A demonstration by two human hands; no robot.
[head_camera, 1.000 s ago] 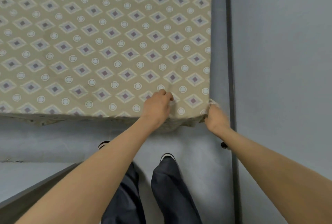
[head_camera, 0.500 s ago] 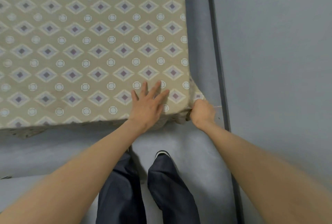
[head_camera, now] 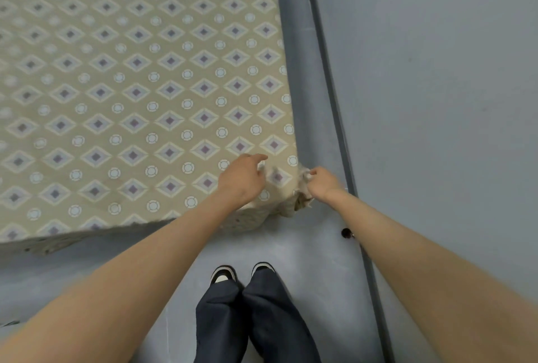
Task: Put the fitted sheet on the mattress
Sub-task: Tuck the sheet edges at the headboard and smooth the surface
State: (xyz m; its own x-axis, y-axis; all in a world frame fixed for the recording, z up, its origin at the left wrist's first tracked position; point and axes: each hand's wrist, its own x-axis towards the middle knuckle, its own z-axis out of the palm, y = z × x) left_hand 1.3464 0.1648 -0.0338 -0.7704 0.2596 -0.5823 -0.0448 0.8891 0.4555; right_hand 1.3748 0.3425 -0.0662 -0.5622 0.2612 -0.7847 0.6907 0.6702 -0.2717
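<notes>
A beige fitted sheet point(head_camera: 139, 94) with a purple diamond and circle pattern lies stretched over the mattress, which it hides. My left hand point(head_camera: 243, 177) rests on top near the near right corner, fingers curled and pinching the fabric. At that corner my right hand point(head_camera: 321, 183) grips the bunched sheet edge point(head_camera: 297, 202), which hangs crumpled down the side. Along the near edge the sheet hem point(head_camera: 46, 247) sits ragged just under the top surface.
Grey floor point(head_camera: 291, 246) surrounds the bed. A dark skirting strip point(head_camera: 329, 77) and a grey wall point(head_camera: 436, 100) run close along the right side, leaving a narrow gap. My legs and shoes point(head_camera: 241, 275) stand at the bed's near edge. A small dark object point(head_camera: 346, 233) lies by the skirting.
My left hand went from gripping the edge to lying flat, and now curls and pinches fabric nearer the corner. My right hand stays at the corner, raised slightly. The view shifted right.
</notes>
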